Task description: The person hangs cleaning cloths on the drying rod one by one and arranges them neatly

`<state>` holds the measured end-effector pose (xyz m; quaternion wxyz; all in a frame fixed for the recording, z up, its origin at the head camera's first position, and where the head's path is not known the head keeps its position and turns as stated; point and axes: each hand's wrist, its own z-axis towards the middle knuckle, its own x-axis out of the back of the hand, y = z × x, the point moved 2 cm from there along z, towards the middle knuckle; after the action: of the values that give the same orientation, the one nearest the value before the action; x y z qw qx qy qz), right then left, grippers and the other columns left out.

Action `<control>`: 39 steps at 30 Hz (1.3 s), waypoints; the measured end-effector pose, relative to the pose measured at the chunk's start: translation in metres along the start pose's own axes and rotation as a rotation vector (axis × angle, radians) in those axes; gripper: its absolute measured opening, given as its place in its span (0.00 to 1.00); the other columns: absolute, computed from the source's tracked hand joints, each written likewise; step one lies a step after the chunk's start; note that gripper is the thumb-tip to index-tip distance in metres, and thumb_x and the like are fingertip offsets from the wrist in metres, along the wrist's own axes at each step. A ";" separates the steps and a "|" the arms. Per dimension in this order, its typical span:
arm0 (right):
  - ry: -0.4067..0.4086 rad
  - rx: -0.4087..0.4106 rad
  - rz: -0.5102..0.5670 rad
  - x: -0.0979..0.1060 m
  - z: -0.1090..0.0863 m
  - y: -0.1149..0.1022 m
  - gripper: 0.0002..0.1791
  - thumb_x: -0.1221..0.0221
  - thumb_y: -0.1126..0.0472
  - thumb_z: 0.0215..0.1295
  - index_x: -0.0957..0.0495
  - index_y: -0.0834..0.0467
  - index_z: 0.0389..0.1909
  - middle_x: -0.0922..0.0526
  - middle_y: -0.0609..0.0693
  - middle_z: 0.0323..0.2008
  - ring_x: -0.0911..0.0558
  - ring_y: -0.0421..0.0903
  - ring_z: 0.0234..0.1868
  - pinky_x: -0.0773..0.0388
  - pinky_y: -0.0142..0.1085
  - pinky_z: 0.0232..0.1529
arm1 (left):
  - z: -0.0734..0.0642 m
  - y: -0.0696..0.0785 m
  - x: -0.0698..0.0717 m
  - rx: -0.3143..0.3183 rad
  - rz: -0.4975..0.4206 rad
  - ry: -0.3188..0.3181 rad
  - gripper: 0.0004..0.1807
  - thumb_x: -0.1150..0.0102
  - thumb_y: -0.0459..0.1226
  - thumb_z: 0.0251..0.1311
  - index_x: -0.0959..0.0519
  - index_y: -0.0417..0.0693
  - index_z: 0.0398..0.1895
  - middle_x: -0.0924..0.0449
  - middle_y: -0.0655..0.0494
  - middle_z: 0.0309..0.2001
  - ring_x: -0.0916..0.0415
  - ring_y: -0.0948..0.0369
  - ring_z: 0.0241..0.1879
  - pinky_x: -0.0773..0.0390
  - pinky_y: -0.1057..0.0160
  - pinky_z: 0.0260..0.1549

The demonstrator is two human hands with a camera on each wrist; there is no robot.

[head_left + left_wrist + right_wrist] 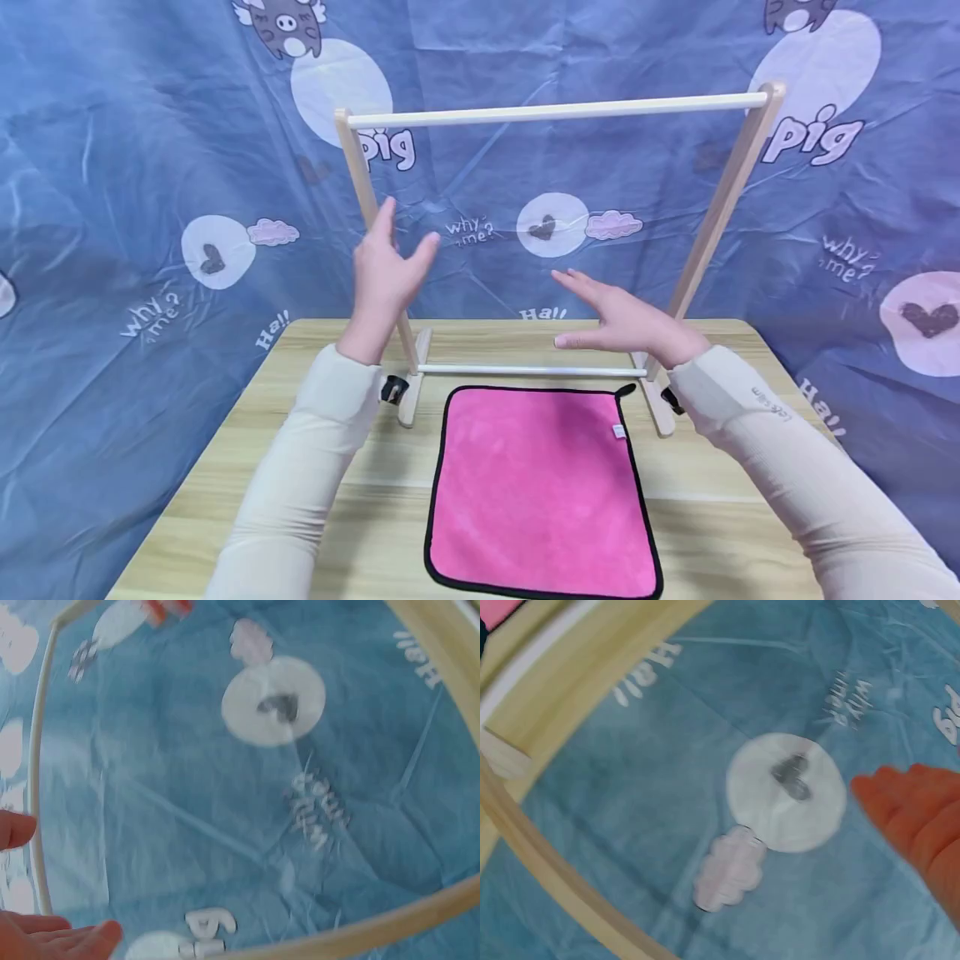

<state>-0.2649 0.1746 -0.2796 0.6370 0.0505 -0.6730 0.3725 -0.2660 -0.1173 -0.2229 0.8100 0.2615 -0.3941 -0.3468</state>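
In the head view my left hand (387, 271) is raised beside the left post of a wooden rack (705, 217), thumb and fingers spread apart with nothing between them. My right hand (626, 321) is held out in front of the rack's right post, fingers straight and pointing left, thumb apart, holding nothing. Below and between the hands, a pink cloth (540, 483) with a black border lies flat on the table, a small black loop at its far right corner and a white tag on its right edge. The left wrist view shows the left fingertips (111, 931) near the rack's bar.
The rack's white top bar (555, 110) spans both posts, and a lower bar (532, 370) runs close above the table (360, 517). Black clips (393, 389) sit at the rack's feet. A blue printed curtain (480, 50) hangs behind the table and at both sides.
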 end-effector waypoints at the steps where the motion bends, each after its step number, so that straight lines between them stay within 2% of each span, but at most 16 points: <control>1: 0.009 0.020 0.018 -0.004 -0.002 0.003 0.53 0.36 0.40 0.51 0.54 0.49 0.72 0.53 0.58 0.72 0.49 0.60 0.70 0.48 0.56 0.67 | 0.001 -0.001 0.004 0.015 -0.033 0.046 0.38 0.38 0.46 0.53 0.38 0.44 0.66 0.31 0.45 0.61 0.29 0.52 0.57 0.30 0.60 0.58; 3: 0.027 0.051 0.067 -0.013 -0.005 0.008 0.53 0.35 0.42 0.50 0.53 0.49 0.72 0.49 0.56 0.71 0.46 0.58 0.69 0.45 0.55 0.66 | 0.004 -0.004 0.012 0.029 -0.113 0.127 0.36 0.37 0.43 0.52 0.35 0.43 0.65 0.28 0.43 0.59 0.26 0.53 0.54 0.25 0.62 0.53; 5: 0.037 0.072 0.130 -0.024 -0.008 0.012 0.52 0.33 0.44 0.49 0.51 0.48 0.72 0.46 0.55 0.70 0.41 0.57 0.68 0.40 0.54 0.64 | 0.007 -0.007 0.018 0.043 -0.168 0.186 0.34 0.36 0.40 0.52 0.33 0.42 0.63 0.28 0.45 0.59 0.27 0.55 0.56 0.26 0.66 0.52; 8: 0.058 0.095 0.258 -0.043 -0.014 0.019 0.51 0.31 0.49 0.48 0.49 0.50 0.71 0.43 0.56 0.69 0.35 0.57 0.64 0.33 0.53 0.59 | 0.010 -0.013 0.024 0.063 -0.207 0.249 0.32 0.36 0.38 0.52 0.32 0.40 0.61 0.27 0.45 0.58 0.28 0.57 0.57 0.28 0.70 0.53; 11: 0.097 0.119 0.372 -0.064 -0.020 0.026 0.50 0.30 0.57 0.47 0.46 0.58 0.69 0.40 0.61 0.67 0.31 0.60 0.61 0.30 0.54 0.56 | 0.012 -0.020 0.026 0.099 -0.228 0.286 0.30 0.36 0.37 0.53 0.31 0.39 0.60 0.27 0.45 0.58 0.28 0.59 0.57 0.31 0.73 0.55; 15: 0.132 0.120 0.465 -0.089 -0.027 0.034 0.49 0.29 0.62 0.44 0.44 0.64 0.67 0.37 0.64 0.65 0.30 0.62 0.58 0.29 0.55 0.54 | 0.017 -0.032 0.022 0.174 -0.299 0.289 0.28 0.36 0.36 0.53 0.29 0.39 0.59 0.26 0.44 0.57 0.27 0.57 0.56 0.29 0.70 0.55; 18: 0.143 0.111 0.488 -0.105 -0.031 0.036 0.48 0.28 0.60 0.43 0.42 0.63 0.66 0.35 0.62 0.64 0.28 0.61 0.57 0.27 0.52 0.53 | 0.022 -0.041 0.017 0.219 -0.331 0.279 0.27 0.36 0.36 0.53 0.28 0.38 0.57 0.26 0.42 0.56 0.26 0.56 0.55 0.28 0.69 0.53; 22: 0.155 0.087 0.524 -0.121 -0.034 0.038 0.47 0.27 0.59 0.43 0.40 0.60 0.66 0.33 0.60 0.63 0.27 0.59 0.56 0.25 0.49 0.52 | 0.026 -0.052 0.012 0.252 -0.380 0.297 0.26 0.36 0.34 0.52 0.27 0.36 0.55 0.25 0.41 0.55 0.25 0.55 0.54 0.26 0.69 0.52; 30: 0.137 -0.041 0.641 -0.155 -0.043 0.045 0.48 0.28 0.61 0.43 0.41 0.61 0.66 0.34 0.63 0.62 0.29 0.64 0.57 0.27 0.52 0.54 | 0.033 -0.061 0.001 0.225 -0.634 0.325 0.21 0.37 0.27 0.52 0.25 0.31 0.51 0.24 0.37 0.52 0.24 0.54 0.52 0.25 0.69 0.50; 34: 0.129 -0.061 0.648 -0.172 -0.046 0.050 0.48 0.27 0.61 0.42 0.41 0.62 0.65 0.35 0.66 0.61 0.30 0.64 0.57 0.29 0.55 0.54 | 0.033 -0.065 -0.005 0.215 -0.649 0.361 0.21 0.37 0.27 0.51 0.25 0.30 0.50 0.23 0.36 0.51 0.23 0.54 0.51 0.25 0.69 0.49; 39: 0.157 0.022 0.581 -0.183 -0.050 0.052 0.45 0.27 0.62 0.41 0.38 0.67 0.62 0.31 0.68 0.57 0.28 0.65 0.54 0.29 0.56 0.53 | 0.032 -0.067 -0.009 0.214 -0.641 0.372 0.20 0.37 0.27 0.51 0.23 0.30 0.49 0.22 0.36 0.49 0.22 0.54 0.49 0.24 0.69 0.48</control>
<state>-0.2190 0.1659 -0.4707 0.5533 -0.1664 -0.6036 0.5494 -0.3200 -0.1569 -0.2566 0.6861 0.5130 -0.1728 -0.4861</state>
